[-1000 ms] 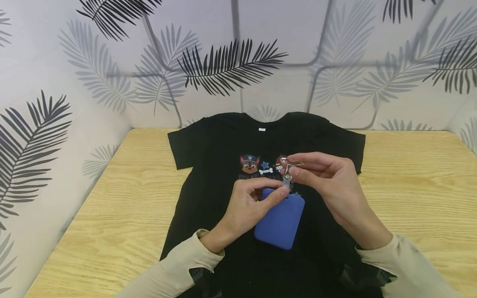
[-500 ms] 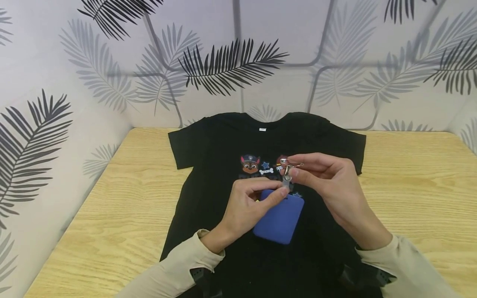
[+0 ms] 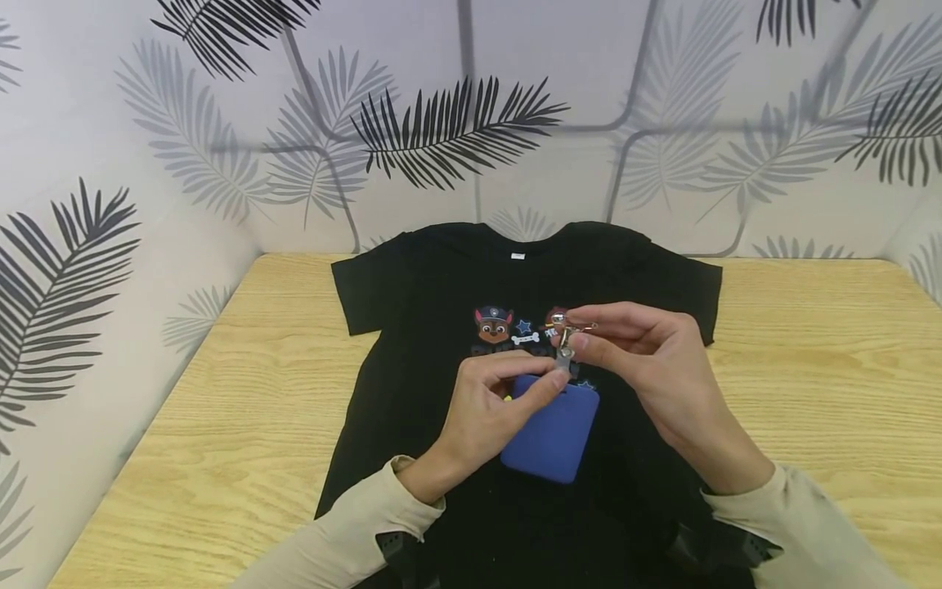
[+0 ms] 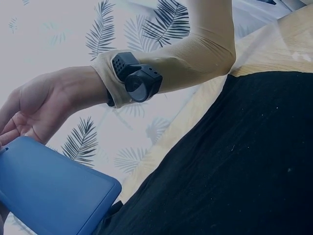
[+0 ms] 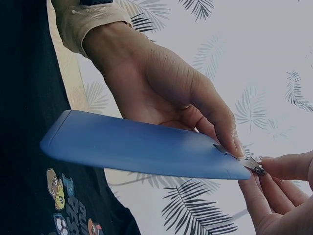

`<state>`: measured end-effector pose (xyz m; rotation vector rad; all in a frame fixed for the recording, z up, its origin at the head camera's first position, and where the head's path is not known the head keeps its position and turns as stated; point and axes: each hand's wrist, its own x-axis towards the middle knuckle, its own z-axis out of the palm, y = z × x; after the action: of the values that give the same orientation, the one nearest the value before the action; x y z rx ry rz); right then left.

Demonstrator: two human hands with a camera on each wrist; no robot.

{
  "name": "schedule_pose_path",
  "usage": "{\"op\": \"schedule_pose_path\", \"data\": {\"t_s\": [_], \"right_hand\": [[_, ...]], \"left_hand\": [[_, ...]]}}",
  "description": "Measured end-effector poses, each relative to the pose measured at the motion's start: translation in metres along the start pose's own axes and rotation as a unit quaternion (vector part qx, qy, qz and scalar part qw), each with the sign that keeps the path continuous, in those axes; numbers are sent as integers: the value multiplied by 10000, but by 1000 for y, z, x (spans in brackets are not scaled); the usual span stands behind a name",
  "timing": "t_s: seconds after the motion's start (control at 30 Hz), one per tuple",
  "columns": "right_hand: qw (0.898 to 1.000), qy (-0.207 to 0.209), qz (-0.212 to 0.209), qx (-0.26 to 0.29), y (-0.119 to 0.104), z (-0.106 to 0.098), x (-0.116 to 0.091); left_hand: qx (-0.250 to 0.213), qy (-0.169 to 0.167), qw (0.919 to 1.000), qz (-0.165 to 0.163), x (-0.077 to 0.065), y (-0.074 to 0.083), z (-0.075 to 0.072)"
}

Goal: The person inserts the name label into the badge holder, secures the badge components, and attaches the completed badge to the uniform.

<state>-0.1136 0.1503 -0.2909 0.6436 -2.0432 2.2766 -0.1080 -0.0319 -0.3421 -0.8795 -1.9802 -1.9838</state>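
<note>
A blue badge holder [image 3: 550, 432] hangs tilted over a black T-shirt [image 3: 412, 409]. From its slot runs a short clear strap [image 3: 563, 363], joined to a metal badge clip [image 3: 566, 340] with a safety pin [image 3: 585, 327] at the top. My left hand [image 3: 495, 401] pinches the strap between thumb and index finger, right at the slot. In the right wrist view the left thumb [image 5: 222, 125] presses on the strap. My right hand [image 3: 658, 368] pinches the badge clip between thumb and fingers, the pin partly covered by its fingertips.
The T-shirt lies spread on a wooden table [image 3: 221, 393], its neckline toward the back and cartoon dog prints [image 3: 493, 325] on its chest. A wall covering [image 3: 412, 65] with leaf patterns stands behind and to the left. Each wrist wears a small black camera [image 4: 139, 81].
The badge holder has tilted slightly, its lower edge now appearing higher. The pin has turned a little in the right fingers. Both hands stay almost in place.
</note>
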Motion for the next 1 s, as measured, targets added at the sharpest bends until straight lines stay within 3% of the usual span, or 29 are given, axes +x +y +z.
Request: {"op": "schedule_pose_path", "data": {"t_s": [0.3, 0.63, 1.0], "right_hand": [[9999, 68, 83, -107, 0, -1, 0], [9996, -156, 42, -212, -2, -4, -1], [9990, -364, -33, -240, -1, -7, -2]], "left_hand": [[-132, -164, 9997, -78, 0, -1, 0], [-659, -664, 9949, -386, 0, -1, -3], [-943, -799, 9896, -730, 1, 2, -4]]}}
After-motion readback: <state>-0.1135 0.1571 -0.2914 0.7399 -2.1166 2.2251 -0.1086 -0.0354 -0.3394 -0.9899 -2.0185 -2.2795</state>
